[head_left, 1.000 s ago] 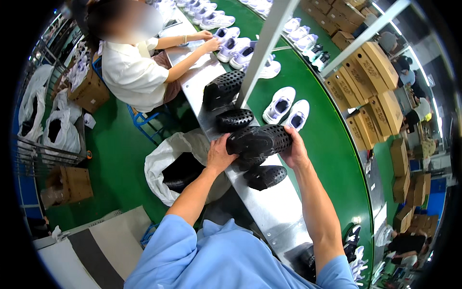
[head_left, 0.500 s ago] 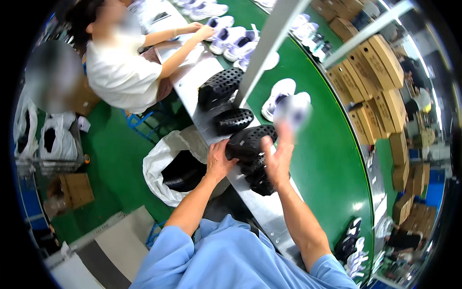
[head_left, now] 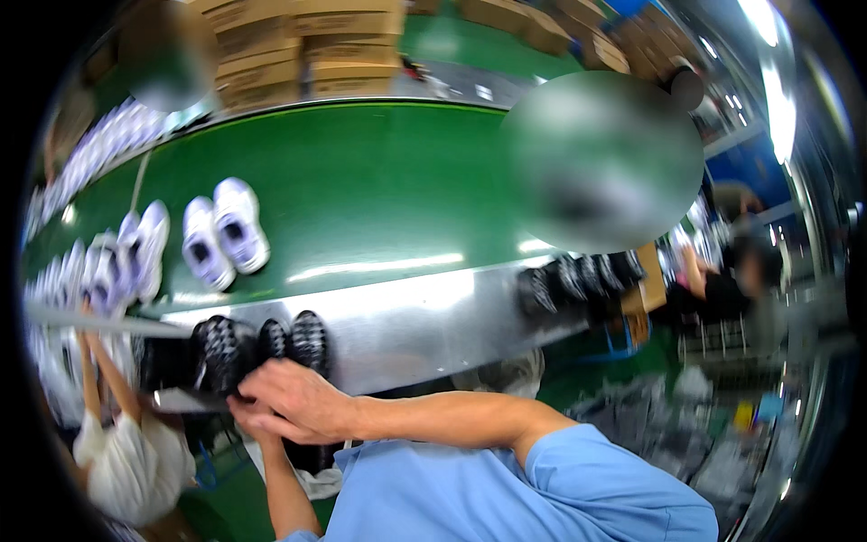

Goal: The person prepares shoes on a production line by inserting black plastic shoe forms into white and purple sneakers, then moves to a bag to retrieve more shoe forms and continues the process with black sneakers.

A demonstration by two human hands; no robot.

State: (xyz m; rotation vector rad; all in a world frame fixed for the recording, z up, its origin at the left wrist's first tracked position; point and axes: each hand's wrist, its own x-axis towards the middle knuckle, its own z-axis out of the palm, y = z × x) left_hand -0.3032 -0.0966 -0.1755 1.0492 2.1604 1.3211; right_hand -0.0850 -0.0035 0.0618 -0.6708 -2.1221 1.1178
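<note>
Black, perforated, shoe-shaped forms stand on the metal ledge at the left: a large one [head_left: 217,352], a narrow one [head_left: 274,341] and another [head_left: 309,339] beside it. My right hand [head_left: 302,402] reaches left across my body, just below these forms. Its fingers are bent and drawn together over my left hand [head_left: 253,423]; whatever they pinch is hidden. Most of the left hand's fingers lie behind the right hand. Under my forearms a white sack [head_left: 316,488] shows in part, with dark contents.
White shoes [head_left: 237,226] stand in pairs on the green table surface [head_left: 388,190]. A co-worker in a white top [head_left: 135,470] is at far left, past a pale post [head_left: 108,321]. Black shoes [head_left: 582,278] line the ledge at right, by a cardboard box [head_left: 646,280]. Stacked cartons [head_left: 352,45] stand beyond.
The view has swung to the right. My hands, apart before with the left on a black form and the right raised, are together beside the forms.
</note>
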